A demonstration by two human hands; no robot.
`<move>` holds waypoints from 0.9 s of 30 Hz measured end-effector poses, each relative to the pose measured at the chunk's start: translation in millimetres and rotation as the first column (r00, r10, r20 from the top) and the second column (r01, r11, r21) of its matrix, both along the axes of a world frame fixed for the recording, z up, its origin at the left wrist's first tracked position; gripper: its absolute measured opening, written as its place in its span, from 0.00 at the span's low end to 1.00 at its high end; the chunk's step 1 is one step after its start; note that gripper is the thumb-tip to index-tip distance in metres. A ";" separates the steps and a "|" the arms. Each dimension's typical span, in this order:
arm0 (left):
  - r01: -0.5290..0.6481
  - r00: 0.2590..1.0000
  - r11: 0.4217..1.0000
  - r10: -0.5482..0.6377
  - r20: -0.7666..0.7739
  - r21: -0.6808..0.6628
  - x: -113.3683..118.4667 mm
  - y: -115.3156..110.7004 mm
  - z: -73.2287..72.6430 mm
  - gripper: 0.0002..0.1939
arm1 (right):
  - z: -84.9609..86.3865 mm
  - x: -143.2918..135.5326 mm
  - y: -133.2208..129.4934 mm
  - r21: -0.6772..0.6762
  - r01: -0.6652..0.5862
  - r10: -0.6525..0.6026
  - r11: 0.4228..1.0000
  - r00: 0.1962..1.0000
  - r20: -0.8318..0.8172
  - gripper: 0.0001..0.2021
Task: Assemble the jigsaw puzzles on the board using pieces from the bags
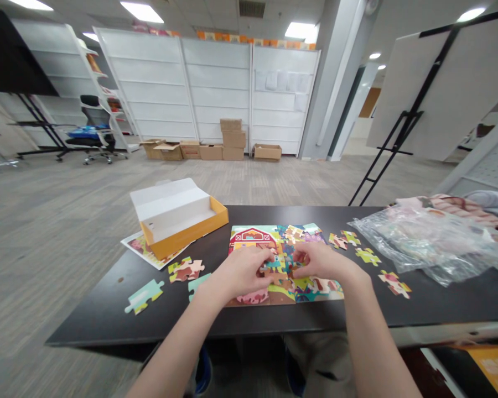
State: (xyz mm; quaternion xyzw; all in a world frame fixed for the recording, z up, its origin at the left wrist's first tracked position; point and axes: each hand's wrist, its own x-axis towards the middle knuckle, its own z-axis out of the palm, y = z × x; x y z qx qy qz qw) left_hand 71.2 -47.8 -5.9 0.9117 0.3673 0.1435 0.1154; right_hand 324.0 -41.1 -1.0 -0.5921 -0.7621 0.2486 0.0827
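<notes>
A colourful jigsaw puzzle (pixel 253 236) with a red barn lies on the dark table (pixel 157 326), partly covered by both hands. My left hand (pixel 249 268) rests over its middle, fingers curled at a puzzle piece (pixel 276 275). Just to the right, my right hand (pixel 315 261) has its thumb and fingers bent together over the puzzle; what they hold is too small to name. Loose pieces lie to the left, among them a pale green one (pixel 144 296) and a brown-and-pink cluster (pixel 186 269). More loose pieces (pixel 368 256) are at the right of the puzzle.
An open yellow box (pixel 186 231) sits at the back left on a printed sheet (pixel 139 247). Clear plastic bags (pixel 435 237) and folded fabric (pixel 468 210) cover the right side. Beyond the table stand cardboard boxes (pixel 232 145) and an office chair (pixel 93 132).
</notes>
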 end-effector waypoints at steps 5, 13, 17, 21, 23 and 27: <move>0.009 0.999 1.000 -0.010 -0.037 -0.017 8.6 -2.1 -4.7 0.15 | -2.9 -0.2 -0.8 -0.036 0.017 -0.016 0.999 0.999 0.048 0.15; 0.073 0.996 0.997 -0.075 -0.056 -0.035 10.6 1.3 -0.8 0.10 | 4.9 4.7 -2.6 -0.058 0.028 -0.022 0.998 0.996 0.089 0.14; 0.098 0.994 0.995 -0.099 -0.047 -0.024 10.9 2.2 -4.1 0.10 | 7.8 8.3 -3.5 -0.077 0.036 -0.029 0.996 0.996 0.090 0.12; 0.101 0.993 0.995 -0.101 -0.061 0.002 11.4 1.3 -6.4 0.10 | 6.2 12.0 -3.2 -0.052 0.038 -0.034 0.998 0.996 0.083 0.12; 0.095 0.993 0.995 -0.095 -0.071 0.005 12.0 0.9 -6.4 0.11 | 5.5 13.0 -3.3 -0.039 0.035 -0.032 0.999 0.996 0.081 0.12; 0.076 0.993 0.997 -0.076 -0.086 0.002 13.4 1.6 -6.3 0.11 | 5.2 13.9 -3.3 -0.034 0.033 -0.030 0.999 0.995 0.093 0.13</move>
